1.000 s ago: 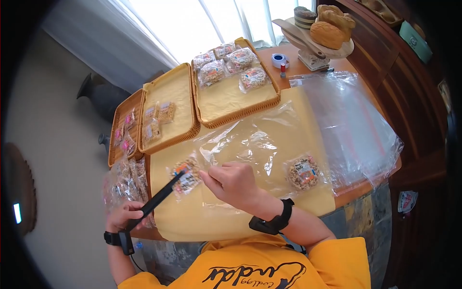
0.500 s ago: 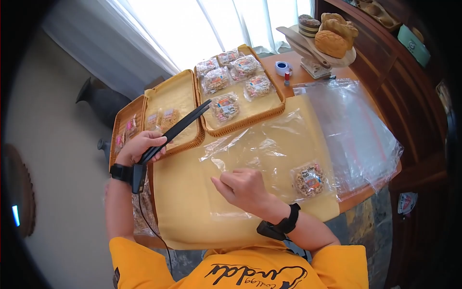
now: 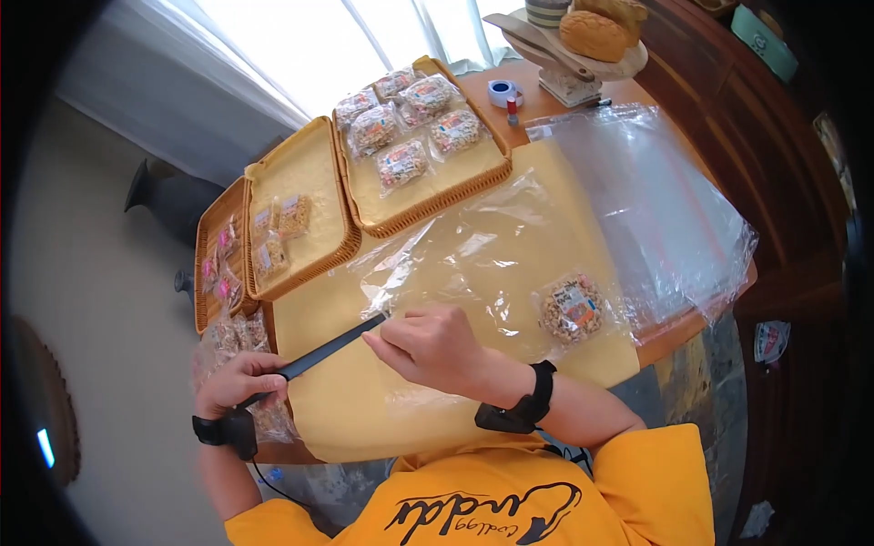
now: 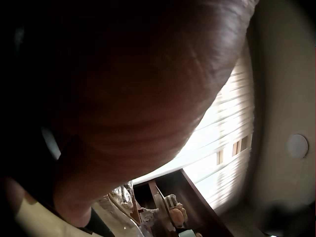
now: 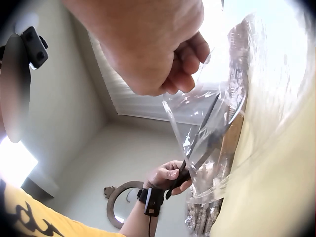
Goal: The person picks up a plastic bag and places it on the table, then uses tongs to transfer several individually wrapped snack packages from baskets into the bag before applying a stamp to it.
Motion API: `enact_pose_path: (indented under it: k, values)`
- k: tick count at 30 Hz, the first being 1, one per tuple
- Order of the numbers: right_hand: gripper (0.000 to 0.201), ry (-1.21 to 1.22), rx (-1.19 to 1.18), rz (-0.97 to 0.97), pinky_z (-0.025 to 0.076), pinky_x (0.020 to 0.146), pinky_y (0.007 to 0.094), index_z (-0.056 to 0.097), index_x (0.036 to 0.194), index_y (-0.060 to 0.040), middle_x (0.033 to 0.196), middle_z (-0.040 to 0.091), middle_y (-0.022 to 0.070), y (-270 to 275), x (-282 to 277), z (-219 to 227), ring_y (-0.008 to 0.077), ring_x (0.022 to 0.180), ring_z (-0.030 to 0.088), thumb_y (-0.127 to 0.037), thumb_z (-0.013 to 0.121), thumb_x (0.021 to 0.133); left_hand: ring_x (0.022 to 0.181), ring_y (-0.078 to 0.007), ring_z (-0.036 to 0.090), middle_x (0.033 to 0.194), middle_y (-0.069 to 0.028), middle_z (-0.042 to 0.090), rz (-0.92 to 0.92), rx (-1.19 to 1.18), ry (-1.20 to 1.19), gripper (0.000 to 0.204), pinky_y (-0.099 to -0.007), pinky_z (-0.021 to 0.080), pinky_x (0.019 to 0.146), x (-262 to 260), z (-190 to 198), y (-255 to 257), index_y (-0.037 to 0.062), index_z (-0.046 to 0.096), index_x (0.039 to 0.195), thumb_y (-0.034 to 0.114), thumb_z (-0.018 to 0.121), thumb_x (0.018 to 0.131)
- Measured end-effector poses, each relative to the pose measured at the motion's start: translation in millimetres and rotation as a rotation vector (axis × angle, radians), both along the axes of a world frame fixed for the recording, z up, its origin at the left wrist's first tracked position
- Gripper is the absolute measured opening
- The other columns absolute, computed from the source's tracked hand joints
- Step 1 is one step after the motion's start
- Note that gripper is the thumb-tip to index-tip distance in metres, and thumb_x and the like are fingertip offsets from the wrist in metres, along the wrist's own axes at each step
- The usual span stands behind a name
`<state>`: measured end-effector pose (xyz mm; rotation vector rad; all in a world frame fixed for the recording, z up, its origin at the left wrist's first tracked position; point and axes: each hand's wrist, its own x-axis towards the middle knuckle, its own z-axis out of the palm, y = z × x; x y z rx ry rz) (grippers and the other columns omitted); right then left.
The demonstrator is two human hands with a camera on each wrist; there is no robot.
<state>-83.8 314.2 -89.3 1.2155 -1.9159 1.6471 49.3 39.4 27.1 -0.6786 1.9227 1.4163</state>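
Observation:
In the head view, my left hand [image 3: 244,380] grips a pair of black tongs [image 3: 335,348], their tips close to my right hand with no pack between them. My right hand [image 3: 430,344] has its fingers curled and pinches the edge of a large clear plastic bag [image 3: 473,246] spread over the yellow cloth. The right wrist view shows the bag's lifted edge [image 5: 170,116] at the fingertips and the tongs [image 5: 205,131] through the film. A round wrapped cereal snack [image 3: 574,309] lies at the bag's right end. My palm mostly blocks the left wrist view.
Behind the bag, a wicker tray [image 3: 428,218] holds several wrapped round snacks; a middle tray [image 3: 309,268] and a left tray [image 3: 202,282] hold smaller packs. More packs [image 3: 228,338] lie at the left edge. Flat clear bags [image 3: 646,209], tape [image 3: 503,91] and a bread stand [image 3: 569,86] are at right.
The tongs carried a wrapped snack from the bag to the right tray, where it now lies, and came back to the bag without it. My right hand stayed at the bag's edge.

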Motion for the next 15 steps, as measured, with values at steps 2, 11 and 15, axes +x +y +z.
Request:
enact_pose_path:
  k: [2, 11, 15]
  values:
    - [0.033, 0.016, -0.011, -0.002, 0.036, 0.040, 0.0349, 0.049, 0.058, -0.0101, 0.047, 0.044, 0.0053, -0.3, 2.4, -0.1, 0.0211, 0.041, 0.047, -0.015, 0.071, 0.082, 0.060, -0.0075, 0.057, 0.077, -0.0022, 0.065, -0.109, 0.060, -0.012, 0.035, -0.0213, 0.046, 0.055, -11.5, -17.6, 21.4, -0.0047, 0.061, 0.120, 0.015, 0.064, 0.092]
    - [0.030, 0.052, -0.084, 0.021, 0.039, 0.042, 0.0339, 0.051, 0.060, -0.0105, 0.050, 0.050, 0.0046, -1.3, 4.1, -0.6, 0.0206, 0.045, 0.051, -0.015, 0.072, 0.081, 0.062, -0.0099, 0.060, 0.078, -0.0035, 0.065, -0.439, 0.104, 0.025, 0.011, -0.0235, 0.048, 0.056, -82.6, -69.5, 95.2, 0.0020, 0.062, 0.088, 0.012, 0.059, 0.091]
    - [0.028, 0.067, -0.107, 0.025, 0.040, 0.043, 0.0336, 0.052, 0.061, -0.0096, 0.054, 0.054, 0.0057, -2.6, 5.0, -0.6, 0.0213, 0.048, 0.054, -0.015, 0.072, 0.080, 0.094, -0.0168, 0.061, 0.099, -0.0079, 0.065, -0.563, 0.176, 0.613, 0.012, -0.0289, 0.050, 0.077, -93.9, -76.4, 116.5, -0.0005, 0.064, 0.094, 0.009, 0.060, 0.087]
